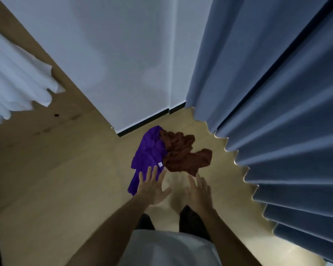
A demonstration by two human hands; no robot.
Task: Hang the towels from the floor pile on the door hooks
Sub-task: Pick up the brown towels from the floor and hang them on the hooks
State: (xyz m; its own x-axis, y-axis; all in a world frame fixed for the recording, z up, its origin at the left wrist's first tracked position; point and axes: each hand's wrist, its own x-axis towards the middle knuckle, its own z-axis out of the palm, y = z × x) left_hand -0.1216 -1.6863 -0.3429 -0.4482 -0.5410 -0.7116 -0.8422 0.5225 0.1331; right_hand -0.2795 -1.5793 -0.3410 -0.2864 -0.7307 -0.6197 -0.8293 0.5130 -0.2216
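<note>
A purple towel (149, 151) and a crumpled brown towel (183, 154) lie together on the wooden floor near the wall's corner. The brown one overlaps the purple one's right edge. A small white tag shows on the purple towel. My left hand (152, 187) hovers with fingers spread over the purple towel's near end. My right hand (199, 190) is stretched out flat just below the brown towel, holding nothing. No door hooks are in view.
A white wall (123, 64) with a dark skirting strip rises behind the pile. Pleated blue curtains (277, 121) hang along the right side. White curtain fabric (13, 83) hangs at the left. Light wooden floor (65, 169) spreads around my legs.
</note>
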